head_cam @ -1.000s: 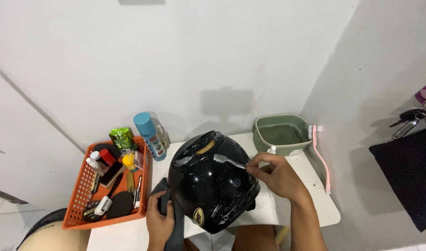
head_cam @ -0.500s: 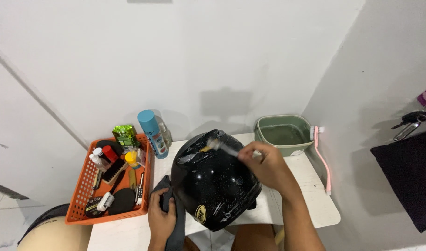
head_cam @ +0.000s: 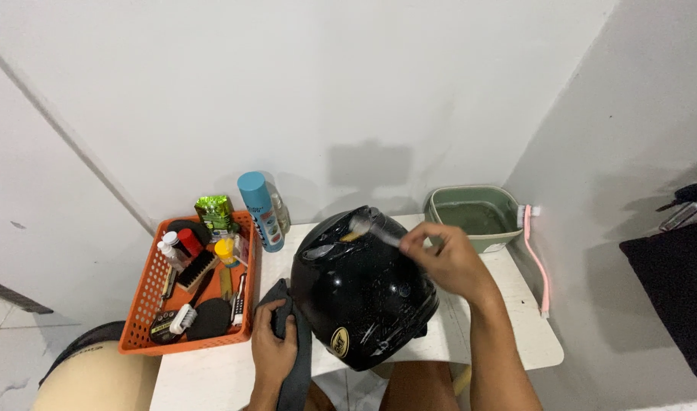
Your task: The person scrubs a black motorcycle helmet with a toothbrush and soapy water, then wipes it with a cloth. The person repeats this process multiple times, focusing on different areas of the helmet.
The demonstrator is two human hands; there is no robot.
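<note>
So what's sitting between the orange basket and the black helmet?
In the head view, the left hand gripping a dark cloth, on the white table.

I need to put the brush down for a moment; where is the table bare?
Bare tabletop lies right of the black helmet, in front of the green basin. A smaller patch sits below the orange basket. The basket itself is crowded.

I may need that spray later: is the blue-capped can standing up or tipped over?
Upright. The spray can stands on the white table beside the orange basket, blue cap on top.
</note>
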